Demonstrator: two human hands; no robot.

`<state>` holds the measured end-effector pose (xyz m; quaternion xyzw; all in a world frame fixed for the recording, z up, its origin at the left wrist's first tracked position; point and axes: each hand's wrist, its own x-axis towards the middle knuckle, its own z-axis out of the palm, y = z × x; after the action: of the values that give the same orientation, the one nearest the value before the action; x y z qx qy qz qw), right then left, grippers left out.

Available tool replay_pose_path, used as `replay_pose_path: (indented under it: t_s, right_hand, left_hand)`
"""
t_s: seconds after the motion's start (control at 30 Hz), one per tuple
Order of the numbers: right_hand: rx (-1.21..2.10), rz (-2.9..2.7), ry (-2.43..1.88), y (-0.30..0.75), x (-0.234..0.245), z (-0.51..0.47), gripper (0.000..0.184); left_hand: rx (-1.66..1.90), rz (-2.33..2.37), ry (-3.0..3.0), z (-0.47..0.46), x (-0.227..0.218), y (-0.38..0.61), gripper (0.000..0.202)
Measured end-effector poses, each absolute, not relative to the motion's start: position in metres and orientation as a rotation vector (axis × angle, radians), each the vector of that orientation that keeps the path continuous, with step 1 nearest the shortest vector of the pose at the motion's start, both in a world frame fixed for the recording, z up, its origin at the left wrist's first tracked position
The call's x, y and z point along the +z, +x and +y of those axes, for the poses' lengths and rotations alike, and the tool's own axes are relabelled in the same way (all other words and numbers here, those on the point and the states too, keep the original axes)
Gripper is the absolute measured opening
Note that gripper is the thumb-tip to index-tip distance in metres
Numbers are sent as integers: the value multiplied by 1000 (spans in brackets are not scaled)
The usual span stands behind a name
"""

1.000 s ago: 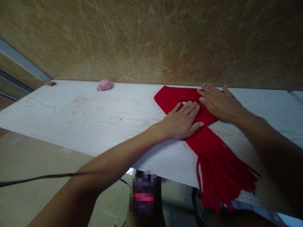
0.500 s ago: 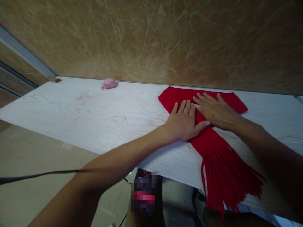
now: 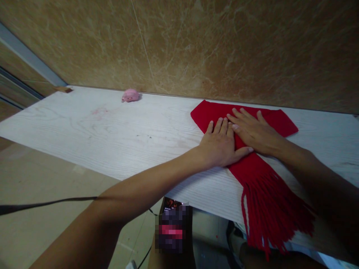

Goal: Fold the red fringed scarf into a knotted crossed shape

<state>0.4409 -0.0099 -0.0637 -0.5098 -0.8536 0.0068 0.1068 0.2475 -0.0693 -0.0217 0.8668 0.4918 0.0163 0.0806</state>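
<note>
A red fringed scarf (image 3: 276,121) lies folded on the white wood-grain table (image 3: 112,130), its tassels hanging over the near edge at the right. My left hand (image 3: 221,144) lies flat on the scarf's folded part, fingers stretched out and together. My right hand (image 3: 254,130) rests flat beside it, also pressing on the scarf, fingertips pointing left and touching the left hand's fingers.
A small pink pig figure (image 3: 130,95) sits at the table's back edge against the brown marbled wall (image 3: 196,45). A small wooden block (image 3: 64,89) lies at the back left corner. A black cable (image 3: 42,204) runs across the floor below.
The scarf's far part now lies flat as one folded band. My right hand has slid back toward me and the two hands lie closer together on the fold.
</note>
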Motion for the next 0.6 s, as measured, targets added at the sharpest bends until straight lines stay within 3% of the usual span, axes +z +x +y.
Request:
replay_pose_path:
  t_s: [0.33,0.6]
  right_hand:
    - [-93,-2409,-1611,464,-70,6,71]
    - [-24,-2200,-1951,479,-52,8,77]
  left_hand:
    - [112,1459,2604,-69,-25,245,108]
    - [31,1460,2596,-69,-20,246,109]
